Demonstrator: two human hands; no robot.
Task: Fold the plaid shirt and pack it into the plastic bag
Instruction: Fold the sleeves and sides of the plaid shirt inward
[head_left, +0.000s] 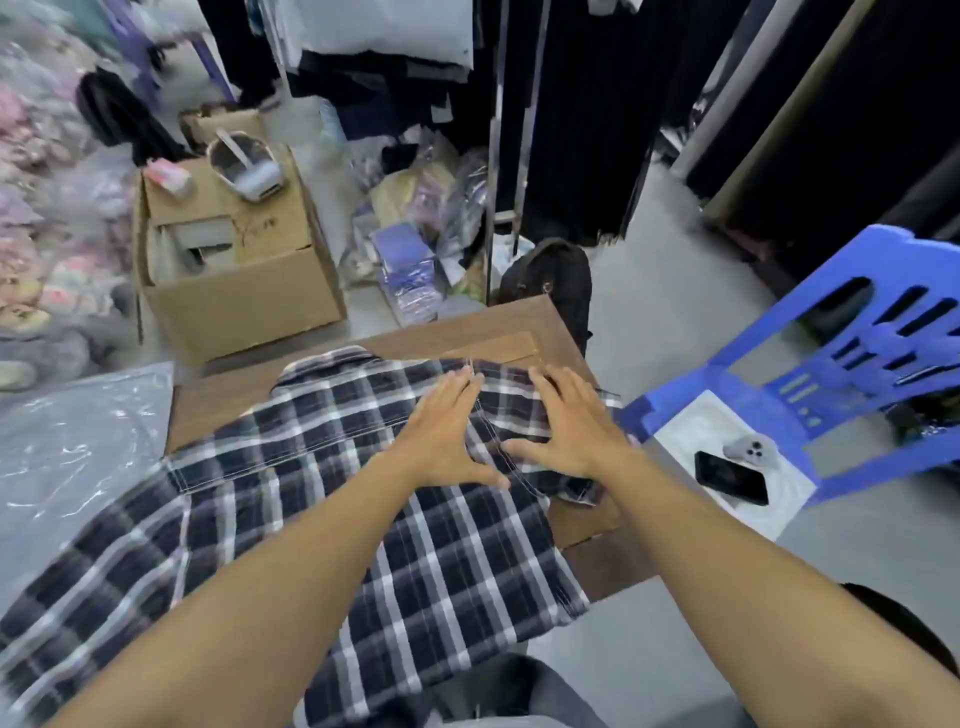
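**Smoothing the fold before the next one**

The plaid shirt (322, 499) lay spread across the bench (498, 332), near end overhanging. The left hand (441, 431) and right hand (566, 431) pressed flat, fingers splayed, gripping nothing, on its far right part. Smoothing outward would likely sharpen the crease. The plastic bag (72, 447) waited left.

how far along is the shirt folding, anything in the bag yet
Early. Done: the plaid shirt lies spread on the brown table, one side panel apparently folded inward. In hand: the left hand and right hand press flat on that fold, fingers spread. Left: the remaining folds, then packing; the plastic bag lies flat beside it, apparently empty.
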